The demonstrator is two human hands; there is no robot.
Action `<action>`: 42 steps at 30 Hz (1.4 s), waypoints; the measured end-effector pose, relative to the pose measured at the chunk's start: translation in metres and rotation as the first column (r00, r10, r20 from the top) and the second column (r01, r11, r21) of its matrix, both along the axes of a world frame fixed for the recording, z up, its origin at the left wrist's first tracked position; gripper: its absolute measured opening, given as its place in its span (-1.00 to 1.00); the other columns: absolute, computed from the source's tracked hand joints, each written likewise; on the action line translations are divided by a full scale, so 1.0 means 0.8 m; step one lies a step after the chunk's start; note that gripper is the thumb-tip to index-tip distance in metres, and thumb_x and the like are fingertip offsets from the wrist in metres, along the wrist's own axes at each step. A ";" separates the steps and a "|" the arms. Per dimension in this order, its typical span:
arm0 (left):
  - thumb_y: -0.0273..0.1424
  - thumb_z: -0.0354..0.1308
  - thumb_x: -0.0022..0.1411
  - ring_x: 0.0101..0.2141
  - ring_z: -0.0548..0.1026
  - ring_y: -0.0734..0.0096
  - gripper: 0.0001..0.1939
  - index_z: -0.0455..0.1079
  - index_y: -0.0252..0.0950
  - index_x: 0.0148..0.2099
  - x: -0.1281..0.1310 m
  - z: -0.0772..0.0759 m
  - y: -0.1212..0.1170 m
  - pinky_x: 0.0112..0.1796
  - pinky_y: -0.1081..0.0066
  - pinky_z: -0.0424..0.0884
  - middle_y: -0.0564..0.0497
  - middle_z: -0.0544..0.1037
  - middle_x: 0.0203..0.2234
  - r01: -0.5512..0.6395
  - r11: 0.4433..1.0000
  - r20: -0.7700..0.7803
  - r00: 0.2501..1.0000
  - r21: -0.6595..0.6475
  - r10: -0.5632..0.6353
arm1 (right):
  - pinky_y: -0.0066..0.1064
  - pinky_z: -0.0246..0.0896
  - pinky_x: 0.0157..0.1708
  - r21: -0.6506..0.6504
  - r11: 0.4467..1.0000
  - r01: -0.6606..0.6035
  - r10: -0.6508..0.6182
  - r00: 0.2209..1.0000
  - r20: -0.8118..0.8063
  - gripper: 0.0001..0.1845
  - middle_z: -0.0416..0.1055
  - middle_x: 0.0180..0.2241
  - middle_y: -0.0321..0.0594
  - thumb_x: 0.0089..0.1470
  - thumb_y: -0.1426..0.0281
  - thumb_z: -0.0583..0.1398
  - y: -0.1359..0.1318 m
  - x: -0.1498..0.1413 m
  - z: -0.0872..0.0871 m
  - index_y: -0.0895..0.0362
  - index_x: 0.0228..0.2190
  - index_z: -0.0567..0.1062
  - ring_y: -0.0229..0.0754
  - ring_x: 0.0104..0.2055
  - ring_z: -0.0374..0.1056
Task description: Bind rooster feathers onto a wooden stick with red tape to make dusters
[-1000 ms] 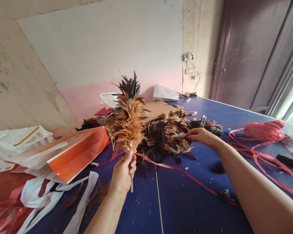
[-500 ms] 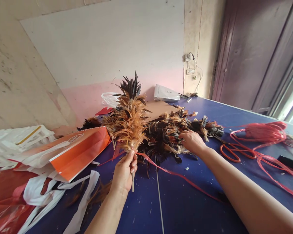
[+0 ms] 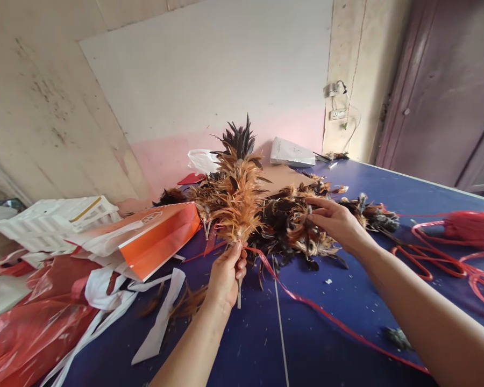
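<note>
My left hand (image 3: 226, 274) is closed round the thin stick of a feather duster (image 3: 234, 199), holding it upright; its orange, brown and black feathers fan out above my fist. A red plastic ribbon (image 3: 306, 306) runs from the stick across the blue table (image 3: 326, 333) to the lower right. My right hand (image 3: 334, 221) sits at the pile of loose dark and orange feathers (image 3: 294, 226) just right of the duster, fingers pinched on some of them.
An orange and white paper bag (image 3: 145, 242), white paper strips and red plastic sheets (image 3: 32, 322) lie at the left. A coil of red ribbon (image 3: 463, 231) lies at the right. A white packet (image 3: 290, 153) and brown cardboard rest by the wall.
My right hand has lifted a little out of the feather pile with feathers pinched in it. The view has shifted left. The left hand still holds the duster upright.
</note>
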State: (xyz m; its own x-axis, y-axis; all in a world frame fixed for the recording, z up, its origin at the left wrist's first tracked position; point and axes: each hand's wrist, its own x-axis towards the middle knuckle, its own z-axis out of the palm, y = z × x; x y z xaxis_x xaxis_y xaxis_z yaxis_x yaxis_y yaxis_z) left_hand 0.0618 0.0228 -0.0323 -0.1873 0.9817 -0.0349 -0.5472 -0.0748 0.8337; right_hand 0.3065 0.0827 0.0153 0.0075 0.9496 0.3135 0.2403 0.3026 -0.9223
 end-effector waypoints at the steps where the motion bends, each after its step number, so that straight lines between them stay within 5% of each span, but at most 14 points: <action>1: -0.33 0.39 -0.20 -0.67 0.15 0.77 -0.67 0.46 -0.44 -0.38 0.000 0.000 0.000 -0.73 0.70 -0.03 0.08 0.34 -0.60 -0.002 1.000 0.008 1.000 0.001 0.002 | -0.49 0.20 -0.55 -0.053 0.990 -0.130 0.120 0.979 -0.167 -0.50 0.46 -0.49 -0.29 -0.12 0.37 0.23 -0.007 -0.008 0.006 0.12 -0.06 0.39 -0.31 -0.56 0.30; 5: -0.34 0.38 -0.21 -0.67 0.15 0.75 -0.69 0.44 -0.42 -0.41 0.000 0.001 0.000 -0.73 0.68 -0.03 0.08 0.35 -0.61 -0.008 1.000 0.010 1.000 0.011 0.008 | -0.58 0.31 -0.54 -0.142 0.839 -0.525 0.324 0.693 -0.644 -0.71 0.46 -0.49 -0.27 -0.18 0.50 0.29 -0.032 -0.042 0.016 0.18 -0.30 0.46 -0.36 -0.54 0.36; 8: -0.32 0.37 -0.20 -0.68 0.15 0.74 -0.70 0.44 -0.42 -0.42 0.002 0.000 -0.001 -0.73 0.66 -0.04 0.08 0.36 -0.60 0.001 1.000 -0.017 1.000 0.029 -0.001 | -0.66 0.34 -0.48 -0.150 0.788 -0.597 0.247 0.530 -0.811 -0.79 0.45 -0.51 -0.27 -0.17 0.57 0.29 -0.046 -0.075 0.009 0.21 -0.39 0.45 -0.39 -0.49 0.40; 11: -0.31 0.36 -0.18 -0.68 0.16 0.73 -0.70 0.41 -0.41 -0.45 0.007 -0.003 -0.002 -0.71 0.64 -0.04 0.07 0.37 -0.61 -0.010 0.999 -0.057 0.998 0.035 0.012 | -0.65 0.36 -0.42 -0.142 0.798 -0.586 0.194 0.473 -0.860 -0.77 0.46 -0.48 -0.25 -0.23 0.56 0.32 -0.059 -0.110 -0.007 0.22 -0.42 0.45 -0.36 -0.43 0.42; 15: -0.38 0.31 -0.19 -0.70 0.15 0.70 -0.77 0.34 -0.38 -0.52 0.015 -0.005 -0.003 -0.70 0.61 -0.04 0.12 0.32 -0.70 -0.067 0.996 -0.104 0.992 0.058 0.073 | -0.53 0.36 -0.41 -0.172 0.856 -0.487 0.220 0.646 -0.731 -0.79 0.44 -0.50 -0.28 -0.27 0.48 0.33 -0.066 -0.144 -0.032 0.21 -0.48 0.44 -0.33 -0.48 0.39; 20: -0.53 0.18 -0.22 -0.70 0.15 0.67 -0.84 0.27 -0.33 -0.50 0.021 -0.004 -0.003 -0.69 0.60 -0.08 0.16 0.27 -0.70 -0.120 0.991 -0.122 0.984 0.054 0.126 | -0.47 0.25 -0.46 -0.026 0.970 -0.241 0.235 0.961 -0.145 -0.87 0.44 -0.51 -0.31 -0.14 0.45 0.19 -0.063 -0.143 -0.041 0.14 -0.42 0.47 -0.30 -0.51 0.32; 24: -0.51 0.16 -0.18 -0.70 0.13 0.67 -0.88 0.27 -0.32 -0.51 0.019 -0.008 -0.002 -0.69 0.59 -0.09 0.16 0.26 -0.71 -0.089 0.992 -0.144 0.984 0.089 0.101 | -0.47 0.16 -0.37 0.166 0.974 -0.157 0.091 0.934 0.346 -0.80 0.46 -0.45 -0.29 -0.16 0.49 0.15 -0.066 -0.131 -0.033 0.08 -0.39 0.49 -0.24 -0.39 0.33; 27: -0.48 0.18 -0.15 -0.71 0.11 0.67 -0.90 0.28 -0.32 -0.53 0.017 -0.011 -0.001 -0.69 0.58 -0.08 0.17 0.23 -0.73 -0.078 0.991 -0.163 0.982 0.110 0.096 | -0.47 0.10 -0.42 0.143 0.980 -0.140 0.053 0.870 0.490 -0.87 0.43 -0.52 -0.28 -0.20 0.48 0.16 -0.067 -0.128 -0.027 0.11 -0.50 0.49 -0.24 -0.44 0.29; 29: -0.44 0.21 -0.12 -0.71 0.09 0.68 -0.87 0.29 -0.33 -0.54 0.017 -0.011 -0.002 -0.69 0.57 -0.09 0.17 0.22 -0.74 -0.071 0.991 -0.175 0.980 0.111 0.090 | -0.48 0.07 -0.46 0.045 0.981 -0.186 0.154 0.907 0.391 -0.95 0.40 -0.57 -0.29 -0.21 0.46 0.17 -0.065 -0.127 -0.025 0.14 -0.57 0.46 -0.26 -0.48 0.26; 31: -0.35 0.25 -0.09 -0.72 0.08 0.68 -0.81 0.32 -0.34 -0.54 0.017 -0.009 -0.004 -0.69 0.57 -0.11 0.17 0.21 -0.74 -0.038 0.994 -0.187 0.981 0.105 0.058 | -0.49 0.10 -0.47 -0.075 0.950 -0.303 0.309 0.948 0.076 -0.92 0.39 -0.58 -0.30 -0.18 0.39 0.20 -0.061 -0.126 -0.023 0.15 -0.57 0.45 -0.27 -0.49 0.26; 35: -0.26 0.28 -0.07 -0.69 0.09 0.69 -0.73 0.36 -0.37 -0.52 0.018 -0.004 -0.007 -0.68 0.58 -0.12 0.13 0.25 -0.70 0.009 0.996 -0.183 0.983 0.093 0.008 | -0.49 0.16 -0.45 -0.195 0.868 -0.456 0.305 0.800 -0.516 -0.74 0.39 -0.56 -0.30 -0.23 0.25 0.30 -0.056 -0.124 -0.026 0.17 -0.56 0.39 -0.29 -0.48 0.29; 39: -0.27 0.29 -0.07 -0.69 0.07 0.69 -0.74 0.35 -0.36 -0.52 0.018 -0.004 -0.008 -0.68 0.59 -0.11 0.16 0.19 -0.72 0.024 0.995 -0.163 0.987 0.102 -0.007 | -0.48 0.16 -0.51 -0.192 0.840 -0.508 0.311 0.740 -0.596 -0.65 0.34 -0.64 -0.32 -0.33 0.24 0.37 -0.054 -0.129 -0.036 0.18 -0.64 0.35 -0.32 -0.56 0.25; 42: -0.26 0.29 -0.07 -0.69 0.08 0.69 -0.72 0.34 -0.36 -0.52 0.018 -0.004 -0.008 -0.69 0.60 -0.11 0.17 0.17 -0.72 0.015 0.995 -0.161 0.987 0.100 0.001 | -0.46 0.17 -0.52 -0.139 0.870 -0.474 0.341 0.780 -0.525 -0.64 0.34 -0.65 -0.31 -0.33 0.20 0.36 -0.053 -0.133 -0.040 0.20 -0.64 0.39 -0.31 -0.58 0.24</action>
State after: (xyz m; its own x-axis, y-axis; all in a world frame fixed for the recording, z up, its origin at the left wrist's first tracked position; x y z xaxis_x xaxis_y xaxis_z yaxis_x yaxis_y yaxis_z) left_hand 0.0761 0.0162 -0.0357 -0.1759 0.9799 0.0939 -0.4079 -0.1594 0.8990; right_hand 0.2002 0.0403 -0.0169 -0.3157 0.9402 0.1277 -0.3331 0.0161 -0.9427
